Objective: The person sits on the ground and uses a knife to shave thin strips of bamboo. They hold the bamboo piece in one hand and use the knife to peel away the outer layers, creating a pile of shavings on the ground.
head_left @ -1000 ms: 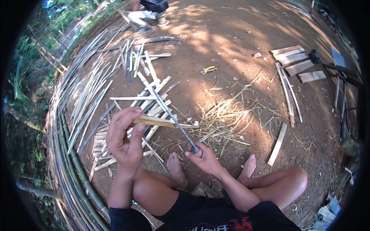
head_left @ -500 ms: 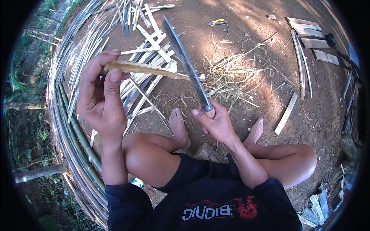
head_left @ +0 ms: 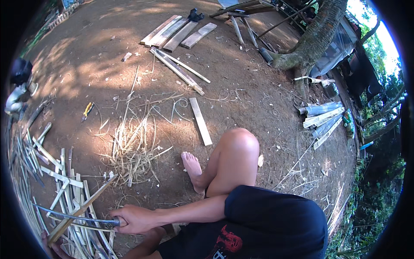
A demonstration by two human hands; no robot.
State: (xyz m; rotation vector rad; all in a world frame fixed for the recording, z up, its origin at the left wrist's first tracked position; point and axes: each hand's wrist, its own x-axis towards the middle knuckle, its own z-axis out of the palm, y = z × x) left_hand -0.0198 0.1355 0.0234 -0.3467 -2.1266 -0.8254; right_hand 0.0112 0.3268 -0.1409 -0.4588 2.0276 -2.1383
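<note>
Long knife (head_left: 73, 216) — right hand (head_left: 136, 219) gripping handle | crosses bamboo strip (head_left: 82, 207)

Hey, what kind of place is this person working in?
Most likely an outdoor yard used as a bamboo-splitting work spot. The ground is bare dirt under tree shade, split bamboo strips and shavings lie around, and the right hand holds a long blade against a bamboo stick.

pale tan bamboo strip (head_left: 79, 210), grey blade (head_left: 73, 217)
</note>
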